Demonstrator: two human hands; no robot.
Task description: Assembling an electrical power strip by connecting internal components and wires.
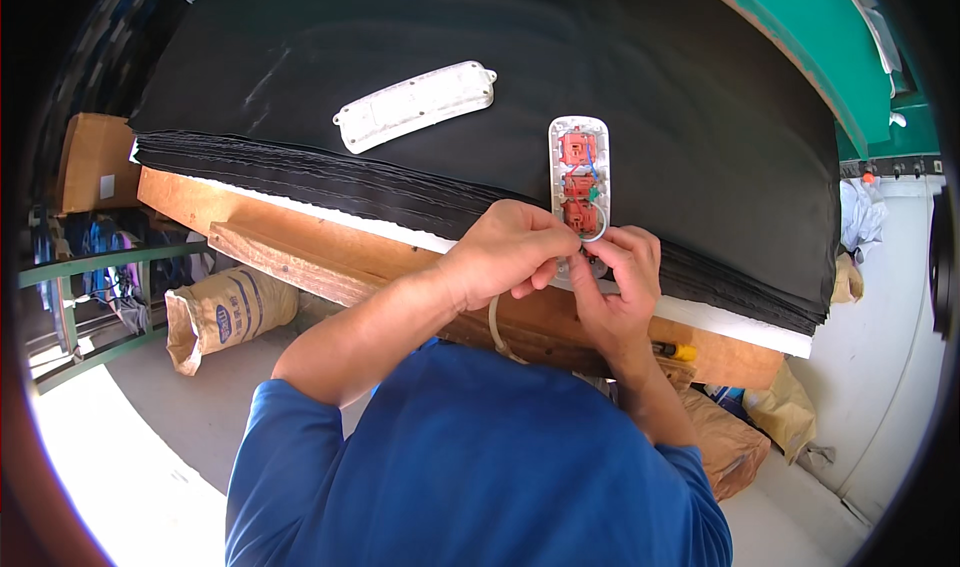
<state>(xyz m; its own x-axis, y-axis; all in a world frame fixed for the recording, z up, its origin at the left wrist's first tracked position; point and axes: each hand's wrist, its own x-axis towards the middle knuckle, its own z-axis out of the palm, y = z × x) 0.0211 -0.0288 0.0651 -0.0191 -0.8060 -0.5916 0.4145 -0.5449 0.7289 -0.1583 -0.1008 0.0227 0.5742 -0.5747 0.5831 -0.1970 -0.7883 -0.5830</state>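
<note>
An opened power strip (553, 154) lies lengthwise away from me, its white shell holding red socket inserts (577, 150) with thin blue, red and green wires between them. At its near end my left hand (512, 252) is closed in a pinch on a pale wire (603, 225) that loops out over the right side. Close beside it, my right hand (622, 285) has thumb and fingers curled together over the strip's near end; what they grip is hidden. A whitish cable (494, 325) hangs below my left hand. Farther left rests a separate white cover (415, 106).
Black sheeting (700, 97) is stacked in layers on a wooden bench (300, 229). Under the near edge sits a yellow-handled tool (676, 351). Paper sacks (235, 312) stand on the floor, a cardboard box (98, 162) at left. Green machinery (810, 37) borders the far right.
</note>
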